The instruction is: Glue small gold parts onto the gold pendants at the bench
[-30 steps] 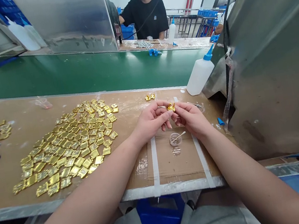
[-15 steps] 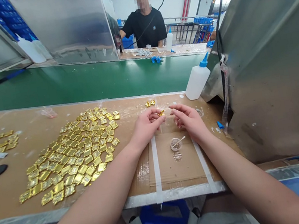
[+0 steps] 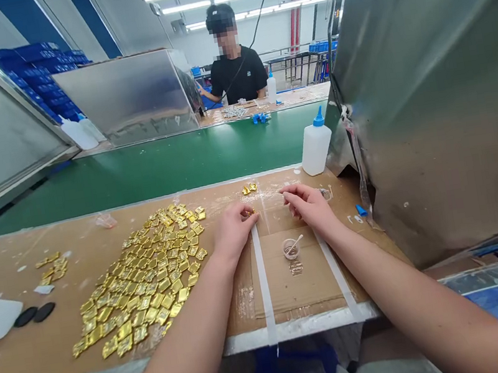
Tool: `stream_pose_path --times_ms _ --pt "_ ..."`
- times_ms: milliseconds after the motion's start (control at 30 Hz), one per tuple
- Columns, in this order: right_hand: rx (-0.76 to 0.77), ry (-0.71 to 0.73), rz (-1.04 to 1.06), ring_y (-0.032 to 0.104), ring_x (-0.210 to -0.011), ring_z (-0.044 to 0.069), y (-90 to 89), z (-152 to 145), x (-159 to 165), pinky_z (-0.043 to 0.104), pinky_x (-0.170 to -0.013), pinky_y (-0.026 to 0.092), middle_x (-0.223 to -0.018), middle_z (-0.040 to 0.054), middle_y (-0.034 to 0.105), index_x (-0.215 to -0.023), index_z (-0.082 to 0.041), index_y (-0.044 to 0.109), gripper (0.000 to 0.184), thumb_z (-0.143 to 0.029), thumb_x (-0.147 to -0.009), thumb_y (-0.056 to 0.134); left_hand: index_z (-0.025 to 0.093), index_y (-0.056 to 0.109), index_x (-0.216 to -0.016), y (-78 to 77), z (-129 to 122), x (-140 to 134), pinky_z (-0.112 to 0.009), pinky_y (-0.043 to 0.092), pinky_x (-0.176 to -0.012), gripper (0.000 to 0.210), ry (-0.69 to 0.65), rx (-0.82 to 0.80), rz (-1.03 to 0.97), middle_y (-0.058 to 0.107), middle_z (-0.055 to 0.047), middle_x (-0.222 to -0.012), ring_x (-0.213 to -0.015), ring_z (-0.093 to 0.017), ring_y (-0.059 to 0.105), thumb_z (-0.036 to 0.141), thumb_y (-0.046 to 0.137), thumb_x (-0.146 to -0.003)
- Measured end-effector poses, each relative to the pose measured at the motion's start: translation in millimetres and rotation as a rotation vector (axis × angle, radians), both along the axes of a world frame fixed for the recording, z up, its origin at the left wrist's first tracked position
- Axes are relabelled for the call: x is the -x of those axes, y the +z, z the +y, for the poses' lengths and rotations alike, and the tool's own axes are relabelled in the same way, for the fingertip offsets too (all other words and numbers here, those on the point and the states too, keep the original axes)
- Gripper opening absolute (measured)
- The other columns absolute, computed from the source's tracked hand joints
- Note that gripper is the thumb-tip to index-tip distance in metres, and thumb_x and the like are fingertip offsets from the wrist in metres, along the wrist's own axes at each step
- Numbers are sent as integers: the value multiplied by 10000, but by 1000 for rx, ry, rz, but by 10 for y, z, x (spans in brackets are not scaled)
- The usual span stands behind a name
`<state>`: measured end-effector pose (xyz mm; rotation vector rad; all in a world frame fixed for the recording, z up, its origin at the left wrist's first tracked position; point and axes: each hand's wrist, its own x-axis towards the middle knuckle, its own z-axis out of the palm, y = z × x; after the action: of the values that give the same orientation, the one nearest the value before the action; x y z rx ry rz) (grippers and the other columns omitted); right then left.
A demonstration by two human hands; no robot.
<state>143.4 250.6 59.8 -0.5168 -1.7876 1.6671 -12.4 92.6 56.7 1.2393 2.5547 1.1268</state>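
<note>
My left hand (image 3: 233, 232) pinches a small shiny gold piece (image 3: 252, 212) between thumb and fingertips, low over the table. To its right, my right hand (image 3: 308, 207) has its fingers curled and the thumb close to the index finger; whatever may be between them is too small to make out. Just below the hands, a little round cup (image 3: 291, 249) with a cotton swab (image 3: 297, 241) leaning in it stands on a taped cardboard sheet (image 3: 289, 293). Left of my left arm spreads a large pile of flat gold pieces (image 3: 149, 271). A few small gold parts (image 3: 249, 188) lie beyond my hands.
A white squeeze bottle (image 3: 316, 147) with a blue nozzle stands behind my right hand, beside a metal-looking panel (image 3: 446, 117). A green conveyor belt (image 3: 170, 164) runs across beyond the table. Two black discs (image 3: 35, 314) lie left. Across the belt sits a person (image 3: 238, 74).
My left hand has moved a little down and left with the gold piece, away from the right hand. The head view has tilted up, showing more of the room.
</note>
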Motion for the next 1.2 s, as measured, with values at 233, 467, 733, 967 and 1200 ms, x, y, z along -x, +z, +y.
stream_pose_path --times_ms 233,467,733,967,1200 --pt "-64 -3 1 500 -545 111 -61 39 62 267 -527 397 -756 -4 633 -997 -175 726 356 -477 -829 638 182 763 -989 9 -27 78 -303 471 -686 346 11 -109 -147 768 -56 -885 -754 -203 658 495 624 -942" --pt "-150 32 -44 532 -598 136 -125 73 101 288 -596 441 -795 10 674 -979 -177 729 301 -429 -870 602 222 750 -1187 90 33 -2 -333 513 -855 303 -129 -59 19 752 -73 -1194 -864 -193 643 343 664 -923" --pt "-166 65 -32 608 -760 171 -179 79 129 325 -788 459 -838 22 739 -871 -186 752 130 -258 -868 643 246 774 -958 174 125 112 -366 494 -865 131 -203 102 141 790 -54 -1015 -888 -240 680 316 673 -914" --pt "-24 113 10 557 -641 124 -146 73 129 268 -636 448 -834 10 708 -940 -184 754 191 -346 -884 670 221 719 -967 323 82 -2 -316 503 -784 172 -255 115 152 768 -39 -950 -843 -204 680 358 617 -947" --pt "191 307 98 524 -530 84 -6 35 44 188 -444 377 -707 -19 616 -939 -176 709 508 -671 -824 694 222 675 -1002 495 153 -382 -288 500 -776 170 -373 -20 125 748 -25 -986 -832 -173 663 359 576 -1017"
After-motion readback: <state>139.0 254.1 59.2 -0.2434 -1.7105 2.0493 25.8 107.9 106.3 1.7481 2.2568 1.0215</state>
